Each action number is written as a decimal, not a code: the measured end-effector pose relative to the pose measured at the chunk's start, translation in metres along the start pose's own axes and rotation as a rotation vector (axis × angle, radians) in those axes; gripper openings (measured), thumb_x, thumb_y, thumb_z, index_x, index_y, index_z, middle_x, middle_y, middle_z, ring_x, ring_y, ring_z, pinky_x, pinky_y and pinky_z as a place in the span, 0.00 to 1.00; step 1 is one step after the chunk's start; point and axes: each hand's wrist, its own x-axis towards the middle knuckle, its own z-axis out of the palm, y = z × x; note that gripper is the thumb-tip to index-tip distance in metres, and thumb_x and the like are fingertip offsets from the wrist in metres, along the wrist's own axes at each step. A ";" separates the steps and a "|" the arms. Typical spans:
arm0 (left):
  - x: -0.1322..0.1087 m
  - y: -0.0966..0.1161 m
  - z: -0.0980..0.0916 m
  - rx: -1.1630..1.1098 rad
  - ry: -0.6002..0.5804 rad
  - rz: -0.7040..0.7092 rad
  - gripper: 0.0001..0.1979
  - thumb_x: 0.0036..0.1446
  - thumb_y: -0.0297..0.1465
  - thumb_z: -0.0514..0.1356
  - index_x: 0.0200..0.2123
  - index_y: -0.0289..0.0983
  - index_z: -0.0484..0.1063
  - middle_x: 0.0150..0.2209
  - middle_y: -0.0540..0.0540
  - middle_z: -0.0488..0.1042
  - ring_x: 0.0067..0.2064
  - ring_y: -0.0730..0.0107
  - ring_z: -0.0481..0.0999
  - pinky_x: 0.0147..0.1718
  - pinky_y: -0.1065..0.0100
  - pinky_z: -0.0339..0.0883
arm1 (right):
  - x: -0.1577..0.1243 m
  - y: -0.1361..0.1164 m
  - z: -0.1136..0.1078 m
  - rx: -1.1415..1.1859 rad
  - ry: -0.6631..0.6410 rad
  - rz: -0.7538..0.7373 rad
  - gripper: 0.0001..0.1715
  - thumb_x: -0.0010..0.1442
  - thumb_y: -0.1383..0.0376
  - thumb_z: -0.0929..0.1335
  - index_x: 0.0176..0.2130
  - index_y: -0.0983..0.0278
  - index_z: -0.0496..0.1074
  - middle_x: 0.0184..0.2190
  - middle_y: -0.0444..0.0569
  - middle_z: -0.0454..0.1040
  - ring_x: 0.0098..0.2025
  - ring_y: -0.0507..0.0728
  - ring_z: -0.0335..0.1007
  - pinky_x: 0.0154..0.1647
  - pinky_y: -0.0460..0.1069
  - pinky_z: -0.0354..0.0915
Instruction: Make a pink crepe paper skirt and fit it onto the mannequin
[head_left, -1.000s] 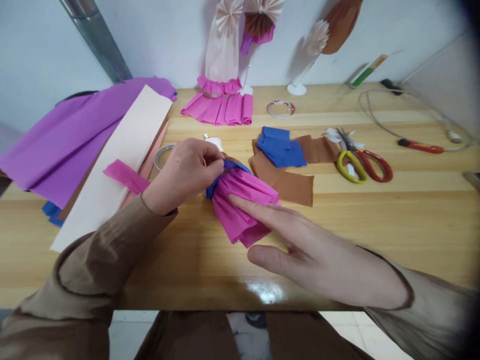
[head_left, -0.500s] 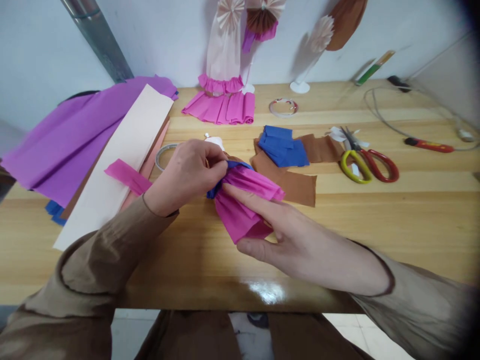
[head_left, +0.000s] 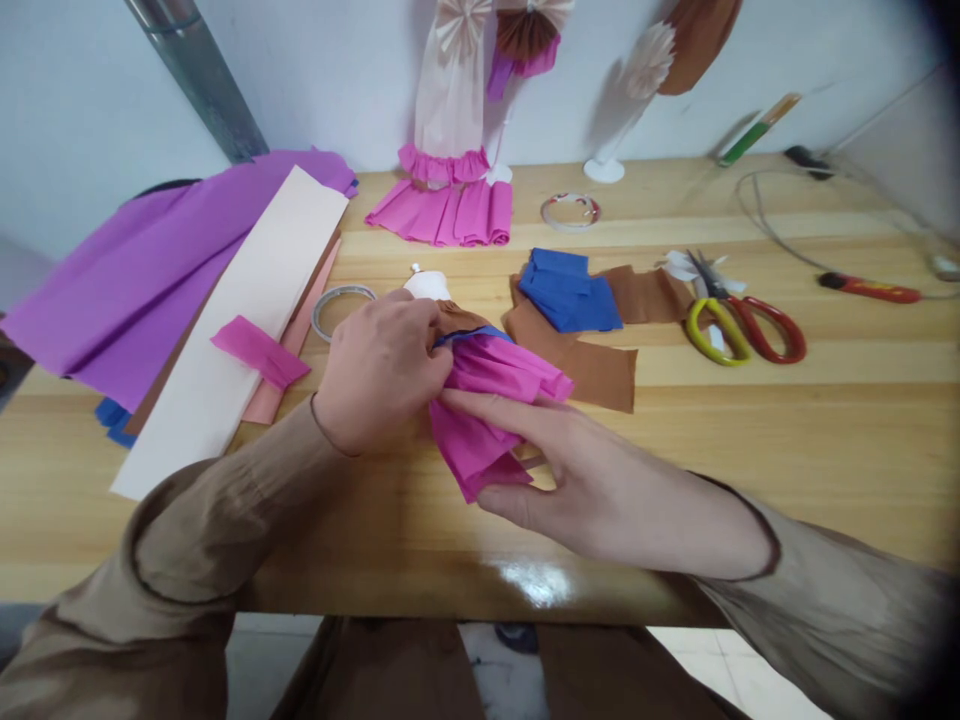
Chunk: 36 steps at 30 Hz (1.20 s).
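Observation:
A miniature dress form (head_left: 429,286) with a white top lies tilted in front of me. It wears a brown bodice (head_left: 459,319), a thin blue waistband (head_left: 491,332) and a gathered pink crepe-paper skirt (head_left: 487,370). My left hand (head_left: 390,365) is closed at the waist, its fingertips pinching the blue band; its palm side is hidden. Across the skirt, my right hand (head_left: 577,470) holds the pink paper between its outstretched index finger above and its thumb below. Part of a thin stand shows within the skirt's hem.
Left lie purple crepe paper (head_left: 172,260), a cream strip (head_left: 240,320), a pink scrap (head_left: 259,350) and a tape roll (head_left: 341,297). Blue pieces (head_left: 570,290) and brown pieces (head_left: 604,375) lie right of the form, then scissors (head_left: 739,320). Another tape roll (head_left: 571,211) and dressed forms (head_left: 450,110) stand behind.
My left hand has rolled over and shifted slightly down, uncovering the brown bodice and more of the tape roll. The skirt's lower edge has shifted a little under my right hand.

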 end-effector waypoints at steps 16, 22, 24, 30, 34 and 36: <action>-0.005 0.003 -0.005 0.138 -0.045 0.040 0.13 0.58 0.37 0.55 0.29 0.36 0.74 0.31 0.43 0.74 0.34 0.61 0.73 0.31 0.63 0.62 | 0.000 0.002 -0.002 0.236 0.083 -0.040 0.24 0.60 0.65 0.68 0.56 0.61 0.68 0.48 0.52 0.75 0.44 0.58 0.75 0.45 0.53 0.75; -0.008 0.001 -0.005 0.175 -0.123 0.020 0.10 0.54 0.29 0.55 0.31 0.35 0.76 0.32 0.40 0.76 0.33 0.59 0.75 0.27 0.64 0.58 | 0.006 -0.002 -0.009 0.370 0.111 0.014 0.20 0.61 0.62 0.69 0.53 0.59 0.73 0.48 0.50 0.78 0.48 0.60 0.76 0.46 0.54 0.76; -0.008 0.001 -0.005 0.208 -0.128 0.023 0.10 0.55 0.27 0.54 0.31 0.34 0.76 0.32 0.40 0.76 0.33 0.58 0.75 0.26 0.63 0.57 | 0.005 -0.003 -0.012 0.363 0.143 0.023 0.19 0.61 0.60 0.69 0.52 0.59 0.74 0.51 0.50 0.76 0.54 0.61 0.73 0.50 0.55 0.75; -0.006 0.004 -0.009 0.299 -0.113 0.021 0.11 0.55 0.25 0.52 0.31 0.34 0.75 0.34 0.39 0.75 0.33 0.57 0.74 0.23 0.63 0.53 | 0.001 0.002 -0.016 0.396 0.171 0.054 0.28 0.61 0.60 0.70 0.59 0.60 0.68 0.60 0.51 0.70 0.61 0.62 0.67 0.61 0.60 0.68; -0.008 0.004 -0.011 0.320 -0.105 0.024 0.10 0.55 0.25 0.52 0.32 0.35 0.75 0.34 0.39 0.74 0.33 0.58 0.74 0.23 0.64 0.52 | 0.002 0.003 -0.018 0.415 0.156 0.048 0.28 0.61 0.59 0.70 0.59 0.60 0.69 0.58 0.51 0.72 0.60 0.62 0.69 0.61 0.60 0.68; -0.008 0.003 -0.011 0.317 -0.117 0.027 0.10 0.55 0.25 0.53 0.33 0.35 0.75 0.35 0.40 0.75 0.33 0.58 0.74 0.23 0.64 0.52 | 0.002 0.003 -0.020 0.425 0.144 0.060 0.28 0.61 0.58 0.70 0.59 0.59 0.69 0.58 0.51 0.73 0.59 0.62 0.70 0.59 0.58 0.69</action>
